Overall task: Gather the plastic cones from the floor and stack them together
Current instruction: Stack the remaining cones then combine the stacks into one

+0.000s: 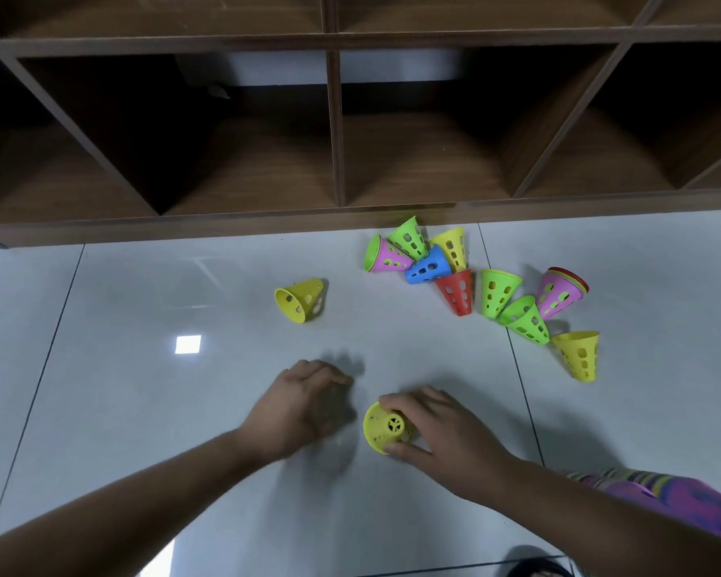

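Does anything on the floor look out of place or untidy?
Yes. The cones lie tipped on the floor, most clustered near the shelf. One yellow cone lies apart to the left. The right hand holds another yellow cone. No damage is visible.

Seen from above, a right hand grips a yellow cone lying on its side on a pale tiled floor, its open mouth facing the blurred left hand, which curls empty just beside it. Farther off, a lone yellow cone lies on its side, and to its right a loose cluster of green, pink, blue, red and yellow cones sits near a dark wooden shelf of open compartments.
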`<move>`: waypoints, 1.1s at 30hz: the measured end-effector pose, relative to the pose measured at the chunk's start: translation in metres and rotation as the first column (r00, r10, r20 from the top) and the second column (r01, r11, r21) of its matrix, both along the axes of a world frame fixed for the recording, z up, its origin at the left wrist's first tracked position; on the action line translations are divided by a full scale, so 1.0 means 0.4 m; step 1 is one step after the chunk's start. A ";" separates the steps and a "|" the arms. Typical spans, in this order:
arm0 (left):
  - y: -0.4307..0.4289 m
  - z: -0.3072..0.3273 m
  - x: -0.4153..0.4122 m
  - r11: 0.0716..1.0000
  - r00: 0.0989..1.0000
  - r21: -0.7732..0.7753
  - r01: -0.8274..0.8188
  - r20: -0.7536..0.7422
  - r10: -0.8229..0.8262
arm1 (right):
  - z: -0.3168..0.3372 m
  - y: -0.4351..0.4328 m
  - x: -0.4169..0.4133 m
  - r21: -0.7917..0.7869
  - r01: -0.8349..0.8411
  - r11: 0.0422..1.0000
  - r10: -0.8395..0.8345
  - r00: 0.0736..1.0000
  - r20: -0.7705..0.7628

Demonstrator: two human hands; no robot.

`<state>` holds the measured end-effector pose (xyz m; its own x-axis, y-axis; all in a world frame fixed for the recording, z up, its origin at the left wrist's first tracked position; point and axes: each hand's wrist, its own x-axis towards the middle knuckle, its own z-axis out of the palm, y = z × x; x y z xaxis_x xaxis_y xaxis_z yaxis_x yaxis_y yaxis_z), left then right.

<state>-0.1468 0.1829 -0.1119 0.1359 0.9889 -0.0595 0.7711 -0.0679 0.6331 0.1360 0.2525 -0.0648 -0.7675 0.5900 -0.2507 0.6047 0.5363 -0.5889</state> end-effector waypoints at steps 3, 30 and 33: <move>0.067 0.016 -0.055 0.984 0.992 0.167 -0.063 -0.101 0.081 | 0.007 0.026 -0.008 0.010 -0.062 0.998 0.062 0.998 0.006; 0.259 0.011 -0.307 0.928 0.795 -0.045 -0.369 -0.533 0.291 | -0.067 0.385 0.184 0.512 0.377 0.772 -0.562 0.781 0.272; 0.228 -0.003 -0.282 0.942 0.816 -0.030 -0.334 -0.510 0.273 | -0.074 0.364 0.188 0.426 0.395 0.814 -0.550 0.760 0.346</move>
<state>-0.2595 0.2741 -0.1131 -0.2471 0.9573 -0.1504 0.9507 0.2695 0.1532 0.2114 0.3981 -0.0942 -0.2214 0.9492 -0.2235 0.9752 0.2145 -0.0547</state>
